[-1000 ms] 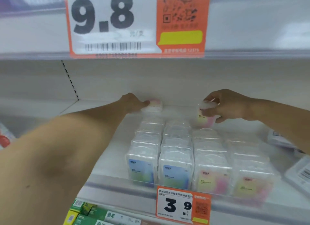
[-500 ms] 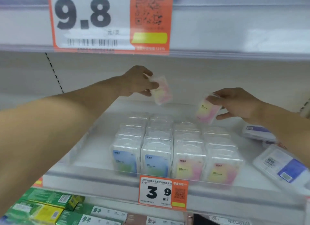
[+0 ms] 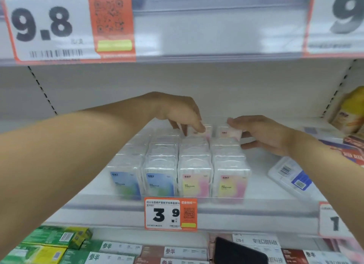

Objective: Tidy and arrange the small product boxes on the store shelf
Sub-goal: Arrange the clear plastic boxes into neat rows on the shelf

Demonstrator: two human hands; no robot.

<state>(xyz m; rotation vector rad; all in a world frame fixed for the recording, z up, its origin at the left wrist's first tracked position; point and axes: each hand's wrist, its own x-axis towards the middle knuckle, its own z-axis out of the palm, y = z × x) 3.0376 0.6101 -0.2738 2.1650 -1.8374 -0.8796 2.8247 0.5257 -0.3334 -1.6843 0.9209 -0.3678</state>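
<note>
The left hand (image 3: 182,114) reaches palm-down to the far end of the third row, fingers curled over a small pink-labelled box (image 3: 204,130) that it pinches from above; the fingers hide most of the box, so how firmly it is held is hard to judge. The right hand (image 3: 262,134) lies just beside it, thumb on top and fingers underneath a second pink box (image 3: 229,132) at the far end of the fourth row, its label partly blurred. Half a second ago both boxes were lifted clear and tilted in the air; now both are down at the back of their rows, level with the others. Four rows of clear product boxes (image 3: 177,165) run from the near lip to the hands, two blue-labelled on the left, two pink-and-yellow on the right, packed touching. The white shelf (image 3: 82,185) has open room to the left of the rows and a narrower strip to the right, where a flat blue-and-white package (image 3: 293,177) lies askew. A 3.9 price tag (image 3: 170,214) hangs on the near edge. The upper shelf's tags and the lower shelf's cartons are cut off by the frame.
</note>
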